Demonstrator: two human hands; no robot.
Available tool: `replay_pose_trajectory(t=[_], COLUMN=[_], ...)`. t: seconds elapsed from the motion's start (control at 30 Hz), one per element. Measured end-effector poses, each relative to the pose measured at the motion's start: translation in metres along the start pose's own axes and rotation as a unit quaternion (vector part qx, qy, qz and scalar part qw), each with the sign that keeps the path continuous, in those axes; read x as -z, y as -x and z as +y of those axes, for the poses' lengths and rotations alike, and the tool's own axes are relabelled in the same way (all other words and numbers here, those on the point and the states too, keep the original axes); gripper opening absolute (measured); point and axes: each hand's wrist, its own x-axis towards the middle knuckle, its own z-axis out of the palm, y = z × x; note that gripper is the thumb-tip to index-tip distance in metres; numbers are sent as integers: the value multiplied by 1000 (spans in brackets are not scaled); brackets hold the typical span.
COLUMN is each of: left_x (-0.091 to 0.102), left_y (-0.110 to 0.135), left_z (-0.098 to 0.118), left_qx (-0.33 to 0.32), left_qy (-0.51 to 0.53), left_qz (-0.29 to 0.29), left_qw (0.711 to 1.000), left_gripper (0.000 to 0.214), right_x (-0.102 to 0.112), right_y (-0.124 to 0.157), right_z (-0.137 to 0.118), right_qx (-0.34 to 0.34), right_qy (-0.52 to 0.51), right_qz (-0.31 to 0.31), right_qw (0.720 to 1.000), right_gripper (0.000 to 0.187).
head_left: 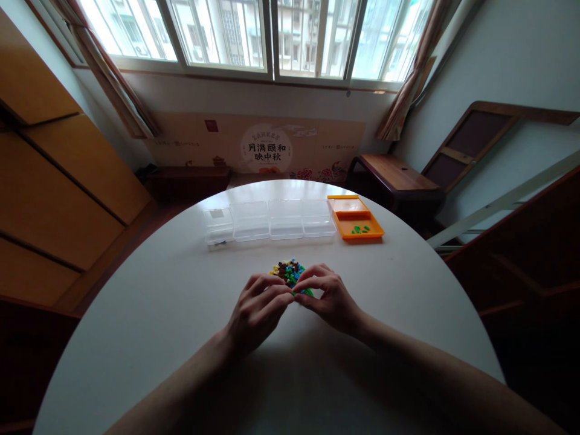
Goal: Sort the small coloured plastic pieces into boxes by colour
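Note:
A small heap of tiny coloured pieces [288,269], yellow, brown, green and blue, lies on the white round table [181,290]. My left hand [261,304] is at its near left side, fingers bent and closed together at the tips. From the right, my right hand [330,297] reaches in with thumb and index finger curved into a pinch. The fingertips of both hands meet at the near edge of the heap. Whatever they pinch is too small and covered to name. Green pieces [309,292] show just behind the right thumb.
Beyond the heap, a row of clear plastic boxes [285,220] stands on the table. To their right is an orange tray [360,237] with several small green pieces [360,229] in it. A wooden side table [399,172] stands past the far right edge.

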Motion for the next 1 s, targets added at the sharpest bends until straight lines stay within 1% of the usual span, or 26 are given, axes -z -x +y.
replay_pose_trajectory(t=[0.13,0.3,0.37,0.43,0.53,0.6,0.67,0.73,0.83,0.93,1.0], left_x=[-2,-5,-6,-6,-7,-6,-6,-6,-5,-5,-6], left_y=[1,2,2,2,3,3,3,3,4,6,6], left_z=[-3,-4,-4,-4,-4,-4,-5,-5,-5,-5,-5], left_qx=[20,20,18,16,18,19,21,25,37,52,68], left_qy=[-30,-64,-67,-62,-51,-46,-43,-42,-45,-49,-49], left_qz=[-10,-60,-82,-99,-111,-108,-103,-102,-108,-113,-119], left_qw=[999,996,994,993,992,993,994,994,992,991,989], left_gripper=[10,8,9,9,8,8,8,7,7,7,7], right_x=[2,16,27,42,69,87,100,108,110,106,103], right_y=[-2,-11,-18,-25,-36,-42,-46,-50,-53,-53,-53], right_z=[7,31,46,64,91,104,114,121,129,133,134], right_qx=[-2,-19,-33,-59,-112,-148,-160,-150,-138,-148,-154], right_qy=[10,45,58,69,96,115,153,200,246,253,250], right_qz=[18,71,102,151,239,283,311,310,275,247,246], right_qw=[1000,996,993,984,960,941,924,917,919,923,924], right_gripper=[5,6,8,13,19,24,28,31,32,31,29])
